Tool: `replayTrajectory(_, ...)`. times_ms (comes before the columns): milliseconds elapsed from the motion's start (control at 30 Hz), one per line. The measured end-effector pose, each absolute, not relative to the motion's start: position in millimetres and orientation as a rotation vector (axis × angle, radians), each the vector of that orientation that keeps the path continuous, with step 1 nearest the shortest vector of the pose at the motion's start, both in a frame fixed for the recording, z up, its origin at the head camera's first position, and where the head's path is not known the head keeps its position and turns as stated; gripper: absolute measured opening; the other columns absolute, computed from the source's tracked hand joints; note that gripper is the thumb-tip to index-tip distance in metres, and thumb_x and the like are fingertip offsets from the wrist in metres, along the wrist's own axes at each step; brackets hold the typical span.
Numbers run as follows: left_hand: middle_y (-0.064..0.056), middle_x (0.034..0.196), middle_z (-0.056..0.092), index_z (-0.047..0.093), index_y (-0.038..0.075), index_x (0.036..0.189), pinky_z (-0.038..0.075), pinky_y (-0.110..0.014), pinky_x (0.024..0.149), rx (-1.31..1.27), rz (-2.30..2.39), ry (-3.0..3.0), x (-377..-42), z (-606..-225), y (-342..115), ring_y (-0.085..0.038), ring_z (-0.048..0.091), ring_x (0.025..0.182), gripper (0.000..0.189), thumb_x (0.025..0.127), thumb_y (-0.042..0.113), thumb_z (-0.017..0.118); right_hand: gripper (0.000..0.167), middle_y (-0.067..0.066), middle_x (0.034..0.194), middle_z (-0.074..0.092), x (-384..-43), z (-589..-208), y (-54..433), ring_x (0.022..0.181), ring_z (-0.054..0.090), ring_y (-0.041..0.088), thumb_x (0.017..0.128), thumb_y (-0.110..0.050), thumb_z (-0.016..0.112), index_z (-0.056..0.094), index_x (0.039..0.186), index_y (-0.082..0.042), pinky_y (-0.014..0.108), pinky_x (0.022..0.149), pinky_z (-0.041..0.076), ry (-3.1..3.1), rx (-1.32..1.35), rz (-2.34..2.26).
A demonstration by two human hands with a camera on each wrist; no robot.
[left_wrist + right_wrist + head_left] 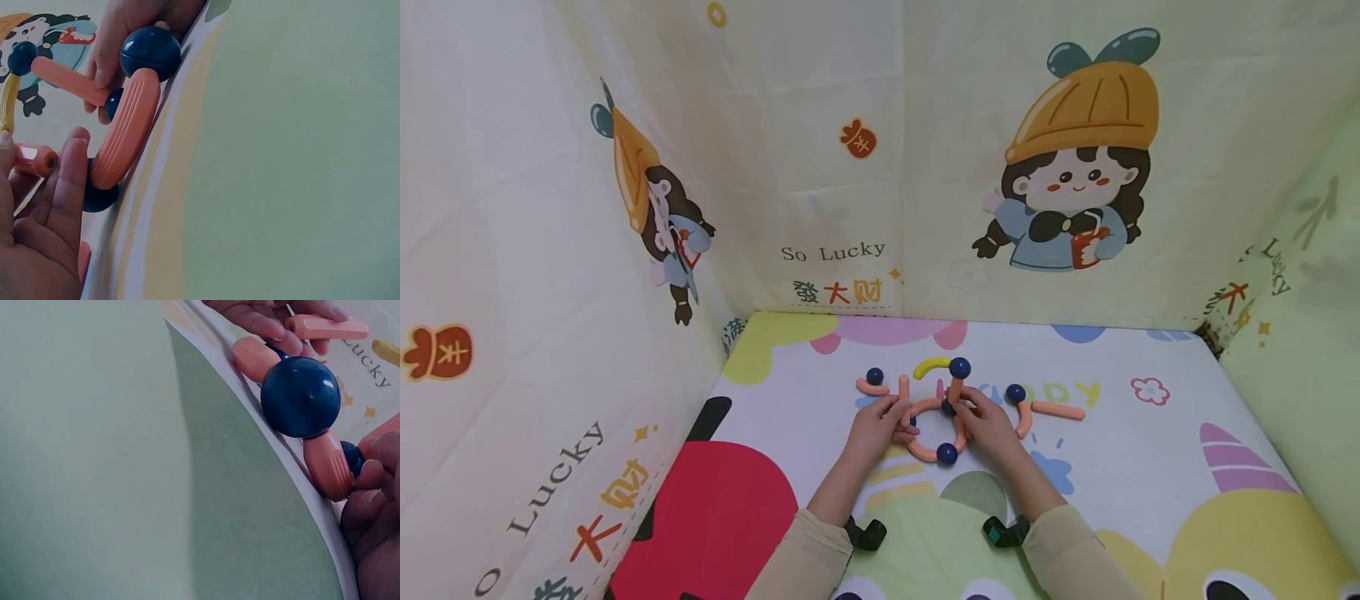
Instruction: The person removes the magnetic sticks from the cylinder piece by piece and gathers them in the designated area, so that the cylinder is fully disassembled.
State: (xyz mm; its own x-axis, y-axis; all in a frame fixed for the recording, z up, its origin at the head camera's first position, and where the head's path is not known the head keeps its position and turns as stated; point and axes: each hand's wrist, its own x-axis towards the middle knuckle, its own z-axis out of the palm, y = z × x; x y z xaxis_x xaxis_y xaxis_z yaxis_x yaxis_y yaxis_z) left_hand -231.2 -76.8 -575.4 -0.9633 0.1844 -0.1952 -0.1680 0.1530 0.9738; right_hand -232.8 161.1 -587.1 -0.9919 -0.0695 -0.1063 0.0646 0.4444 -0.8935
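A ring of orange curved magnetic rods point(922, 451) and dark blue balls point(947, 453) lies between the hands. From its far right side an orange straight rod point(69, 81) rises to a blue ball point(959, 367), with a yellow curved rod point(931, 365) joined to that ball. My left hand point(874, 429) pinches a separate orange straight rod point(904, 387), held upright at the ring's left side; its free end point(44, 160) shows in the left wrist view. My right hand point(992, 425) grips the rising rod near its lower ball point(353, 459). Fingers partly hide the ring's far side.
Left of the ring lies an orange curved rod point(872, 388) with a blue ball point(875, 376). On the right, another ball point(1016, 393), a curved rod point(1024, 421) and a straight rod point(1060, 411) lie on the printed tabletop cloth point(1120, 450). Cloth walls point(940, 208) enclose the table.
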Motion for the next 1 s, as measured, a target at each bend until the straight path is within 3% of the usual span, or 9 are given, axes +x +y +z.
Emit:
replayTrajectory(100,-0.008,0.091,0.074,0.064,0.008,0.097,0.061,-0.031,0.071,0.014,1.888,2.167,-230.7,-575.1,-77.3,-0.017,0.075,0.079,0.056,0.089,0.063,0.057,0.033,0.004,0.124,0.062,-232.4,-586.2,161.3,0.08,0.059,0.022,0.099,-0.045,0.056,0.056,0.132,-0.043,0.028,0.065,0.047,2.548,-0.01,-1.611)
replayTrajectory(200,-0.011,0.092,0.074,0.067,0.012,0.109,0.061,-0.032,0.071,0.028,1.905,2.162,-230.0,-573.3,-79.8,-0.018,0.075,0.078,0.051,0.091,0.059,0.059,0.032,0.005,0.124,0.062,-232.3,-585.6,161.3,0.075,0.058,0.023,0.1,-0.042,0.056,0.056,0.132,-0.042,0.028,0.062,0.046,2.543,-0.021,-1.617)
replayTrajectory(400,-0.009,0.105,0.068,0.063,0.018,0.127,0.061,-0.032,0.07,0.07,1.942,2.252,-233.2,-567.7,-91.4,-0.019,0.074,0.075,0.048,0.09,0.048,0.067,0.036,0.004,0.134,0.061,-232.6,-585.3,161.3,0.095,0.059,0.023,0.1,-0.041,0.055,0.054,0.136,-0.04,0.029,0.072,0.046,2.551,-0.015,-1.593)
replayTrajectory(633,-0.007,0.109,0.067,0.065,0.016,0.121,0.059,-0.028,0.067,0.053,1.876,2.407,-246.3,-568.8,-112.6,-0.014,0.071,0.072,0.043,0.089,0.044,0.071,0.039,0.003,0.136,0.059,-232.9,-584.9,160.9,0.099,0.059,0.025,0.101,-0.04,0.054,0.053,0.14,-0.036,0.03,0.07,0.046,2.541,0.006,-1.588)
replayTrajectory(867,0.008,0.105,0.067,0.067,0.032,0.113,0.051,-0.029,0.074,0.092,1.444,2.769,-252.0,-568.4,-132.8,-0.013,0.061,0.082,0.028,0.089,0.047,0.07,0.036,0.001,0.134,0.06,-233.2,-586.0,160.3,0.097,0.059,0.024,0.101,-0.041,0.054,0.054,0.137,-0.04,0.029,0.071,0.046,2.527,0.015,-1.589)
replayTrajectory(1000,0.009,0.109,0.065,0.068,0.034,0.113,0.048,-0.031,0.079,0.194,1.146,2.921,-255.6,-566.7,-139.8,-0.015,0.055,0.09,0.026,0.09,0.044,0.07,0.034,-0.001,0.134,0.06,-232.9,-585.8,160.3,0.1,0.058,0.025,0.101,-0.04,0.054,0.054,0.134,-0.043,0.03,0.071,0.047,2.505,0.03,-1.603)
